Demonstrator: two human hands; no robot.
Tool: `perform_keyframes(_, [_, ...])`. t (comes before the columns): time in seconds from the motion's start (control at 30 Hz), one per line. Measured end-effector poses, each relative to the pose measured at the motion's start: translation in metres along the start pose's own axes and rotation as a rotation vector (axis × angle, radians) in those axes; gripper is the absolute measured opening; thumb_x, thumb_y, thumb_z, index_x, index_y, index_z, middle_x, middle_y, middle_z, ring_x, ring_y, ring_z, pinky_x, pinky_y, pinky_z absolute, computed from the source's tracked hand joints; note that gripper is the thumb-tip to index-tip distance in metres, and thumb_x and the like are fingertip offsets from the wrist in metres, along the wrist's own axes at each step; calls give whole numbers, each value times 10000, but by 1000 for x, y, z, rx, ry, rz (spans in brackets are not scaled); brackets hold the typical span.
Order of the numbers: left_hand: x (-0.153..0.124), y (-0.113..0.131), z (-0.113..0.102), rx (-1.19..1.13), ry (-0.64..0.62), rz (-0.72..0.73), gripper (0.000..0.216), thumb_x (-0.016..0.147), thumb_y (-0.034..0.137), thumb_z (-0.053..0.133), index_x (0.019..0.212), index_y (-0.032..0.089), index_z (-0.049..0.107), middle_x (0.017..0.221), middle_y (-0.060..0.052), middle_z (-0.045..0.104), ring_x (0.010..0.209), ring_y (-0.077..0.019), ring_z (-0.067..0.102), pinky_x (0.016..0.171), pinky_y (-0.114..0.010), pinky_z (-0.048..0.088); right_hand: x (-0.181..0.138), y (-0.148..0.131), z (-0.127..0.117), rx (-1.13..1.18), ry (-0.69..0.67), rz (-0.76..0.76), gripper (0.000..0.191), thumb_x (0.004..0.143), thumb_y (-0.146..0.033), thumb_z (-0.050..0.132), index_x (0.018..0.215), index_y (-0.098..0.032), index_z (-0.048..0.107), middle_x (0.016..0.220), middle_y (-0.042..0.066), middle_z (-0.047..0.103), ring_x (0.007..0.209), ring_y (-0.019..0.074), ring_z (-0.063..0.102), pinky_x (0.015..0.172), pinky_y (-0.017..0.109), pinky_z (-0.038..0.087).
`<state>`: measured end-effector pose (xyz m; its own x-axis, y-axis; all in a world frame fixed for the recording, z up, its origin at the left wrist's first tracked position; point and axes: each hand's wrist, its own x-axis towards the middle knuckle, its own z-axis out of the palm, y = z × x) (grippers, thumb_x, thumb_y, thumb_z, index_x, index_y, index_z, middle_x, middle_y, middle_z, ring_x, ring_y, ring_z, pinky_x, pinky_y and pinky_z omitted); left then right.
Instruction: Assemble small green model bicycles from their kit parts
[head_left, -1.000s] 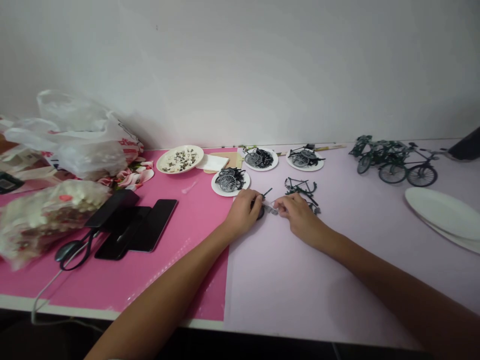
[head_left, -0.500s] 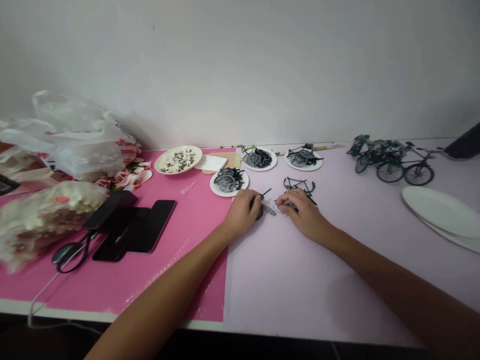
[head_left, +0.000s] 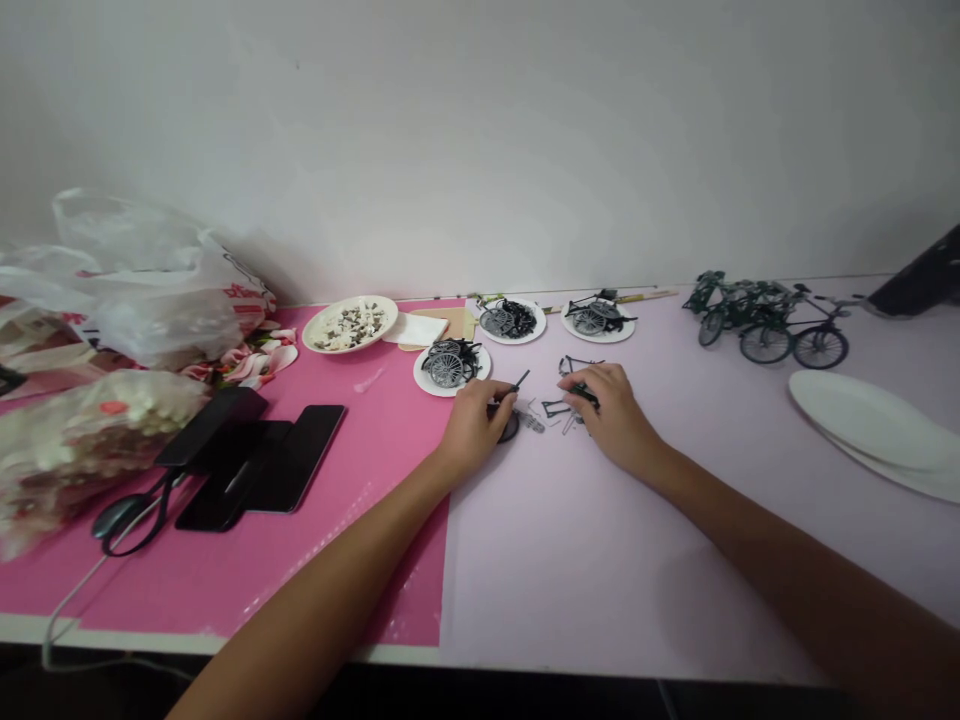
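My left hand is closed, fingers pinched round a thin dark stick-like part that juts up past the fingertips. A small dark wheel shows partly from under this hand. My right hand has thumb and fingers closed on a small dark part, too covered to name. Between the hands lie small grey parts and a dark fork-shaped piece. A thin dark miniature bicycle frame lies just behind my right hand, which hides much of it.
Several white plates hold dark miniature bicycle parts, one plate nearest me. Finished-looking miniature bicycles stand at the back right, beyond white oval plates. Phones, a bowl of small bits and plastic bags occupy the left.
My right hand has shifted back and slightly right, and a dark part now shows in its fingers. The fork-shaped piece has come into sight. My left hand stays nearly still; the view shifts slightly.
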<state>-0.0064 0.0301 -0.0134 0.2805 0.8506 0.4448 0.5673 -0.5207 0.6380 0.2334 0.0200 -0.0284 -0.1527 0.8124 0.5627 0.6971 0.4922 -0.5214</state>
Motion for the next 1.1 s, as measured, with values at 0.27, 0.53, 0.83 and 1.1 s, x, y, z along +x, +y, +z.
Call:
perform_keyframes(0.27, [-1,0,-1,11,-16,-8,177,1000,303,589,977,217,742,968,-62,775,923,-240,687,892,-377,540,5,-9,-13,-71,138,27,211,965,-152,510,1026,-268,676,1144,120,644,1176,348,545,1061,612,457])
perform_keyframes(0.53, [-1,2,-2,18,-23,0,178,993,295,589,952,213,741,938,-59,770,905,-236,687,891,-374,527,13,-4,-33,-59,361,78,225,943,-118,466,1017,-255,629,1272,138,533,1311,329,505,1031,543,514])
perform_keyframes(0.83, [-1,1,-2,-5,-33,14,162,987,276,593,929,207,727,922,-54,768,898,-230,684,892,-372,520,12,18,-26,-97,132,77,160,910,-166,608,888,-276,721,1186,90,631,1217,352,506,1100,612,408])
perform_keyframes(1.1, [0,1,-2,0,-37,2,171,988,283,584,931,216,731,927,-56,774,898,-238,688,889,-380,524,10,32,-20,-142,123,109,99,919,-258,645,908,-274,743,1166,112,617,1194,363,501,1089,632,414])
